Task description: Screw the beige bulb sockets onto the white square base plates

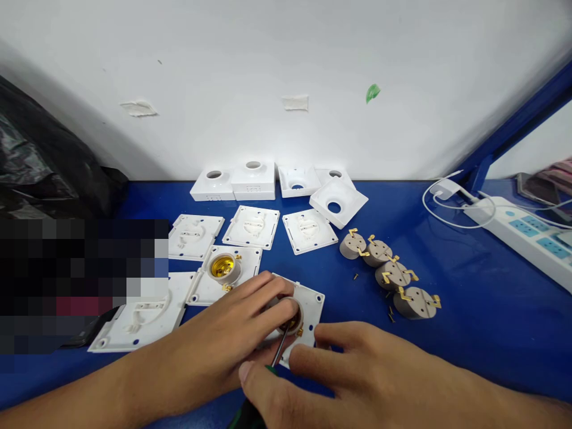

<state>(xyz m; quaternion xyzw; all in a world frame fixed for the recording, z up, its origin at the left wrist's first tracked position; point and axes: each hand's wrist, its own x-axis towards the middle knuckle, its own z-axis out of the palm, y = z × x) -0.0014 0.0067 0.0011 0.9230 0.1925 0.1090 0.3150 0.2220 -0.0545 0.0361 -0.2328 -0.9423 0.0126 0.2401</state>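
Note:
My left hand (250, 319) curls its fingers over a round lamp socket (300, 316), pressing it onto a white square base plate (316, 305). A green-and-black screwdriver (279, 350) is in my right hand (344, 369); its shaft slants down into the socket's opening, where the tip is hidden. Left of my hands, another socket with a gold threaded inside (223, 268) sits on its own plate. To the right lie several loose sockets (414, 302) with brass tabs, bottoms up, and small screws (356, 276) near them.
Bare white base plates (252, 227) lie behind and left of my hands. Several white covers (254, 180) with round holes stand against the wall. A power strip (527, 229) with a white cable is at right, a black bag (40, 155) at left.

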